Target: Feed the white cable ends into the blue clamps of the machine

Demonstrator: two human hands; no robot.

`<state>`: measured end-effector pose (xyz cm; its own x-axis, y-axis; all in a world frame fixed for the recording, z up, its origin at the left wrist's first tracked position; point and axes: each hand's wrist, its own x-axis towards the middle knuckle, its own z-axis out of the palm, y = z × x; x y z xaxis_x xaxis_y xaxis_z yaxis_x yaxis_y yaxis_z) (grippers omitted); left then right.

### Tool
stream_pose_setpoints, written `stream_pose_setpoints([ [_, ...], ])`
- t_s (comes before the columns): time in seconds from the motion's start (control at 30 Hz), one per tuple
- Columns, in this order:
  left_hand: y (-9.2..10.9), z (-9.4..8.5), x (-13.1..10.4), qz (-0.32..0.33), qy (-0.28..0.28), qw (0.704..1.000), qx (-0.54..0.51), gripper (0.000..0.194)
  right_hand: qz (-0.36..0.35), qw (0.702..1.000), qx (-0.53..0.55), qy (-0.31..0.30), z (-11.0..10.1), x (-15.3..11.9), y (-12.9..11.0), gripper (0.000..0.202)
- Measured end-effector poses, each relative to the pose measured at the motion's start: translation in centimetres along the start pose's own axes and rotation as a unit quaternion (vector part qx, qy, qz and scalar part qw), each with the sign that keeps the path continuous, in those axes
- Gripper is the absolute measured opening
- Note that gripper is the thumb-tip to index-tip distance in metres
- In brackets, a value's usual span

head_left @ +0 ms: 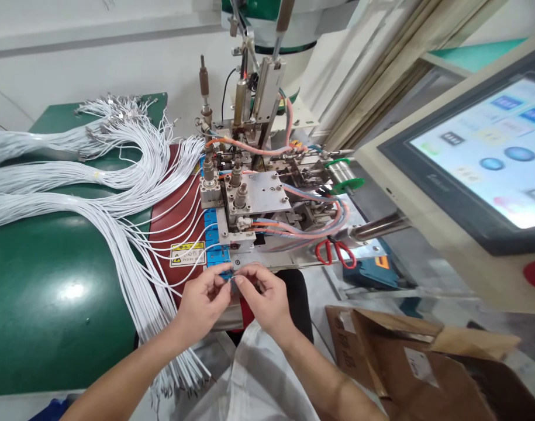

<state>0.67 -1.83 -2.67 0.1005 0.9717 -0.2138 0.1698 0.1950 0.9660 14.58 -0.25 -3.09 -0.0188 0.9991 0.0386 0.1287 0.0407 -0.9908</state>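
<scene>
Left hand (204, 299) and right hand (263, 298) close together at the near end of the blue clamp strip (213, 237); grip on each: thumb and index finger pinching a thin white wire end (233, 279) between them. Open cardboard box (410, 362) low at right. White cable bundle (113, 237) crosses the green bench (52, 316), loose ends hanging down by the left forearm; single cables fan out to the blue clamp strip. Yellow-topped warning label (187, 255) on the red panel (162, 225) beside it. Red-handled scissors (324, 252) right of the machine (261, 193), which has orange and blue-gray tubes. Further: green-flanged wire spool (340, 173), tilted touchscreen (473, 143) at right, connector-tipped cables (118, 114) piled far left, white wall (96, 64) behind.
</scene>
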Motion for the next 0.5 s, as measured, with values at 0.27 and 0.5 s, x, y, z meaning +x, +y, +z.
stream_pose_setpoints([
  [0.27,-0.2,0.3,0.1,0.004,0.016,0.999,0.034,0.029,-0.105,0.987,-0.116,0.045,0.1,-0.3,-0.1,0.01],
  [0.5,1.8,-2.0,0.5,0.006,-0.039,0.974,0.225,0.034,-0.05,0.988,-0.136,0.045,-0.1,0.7,1.8,0.014],
])
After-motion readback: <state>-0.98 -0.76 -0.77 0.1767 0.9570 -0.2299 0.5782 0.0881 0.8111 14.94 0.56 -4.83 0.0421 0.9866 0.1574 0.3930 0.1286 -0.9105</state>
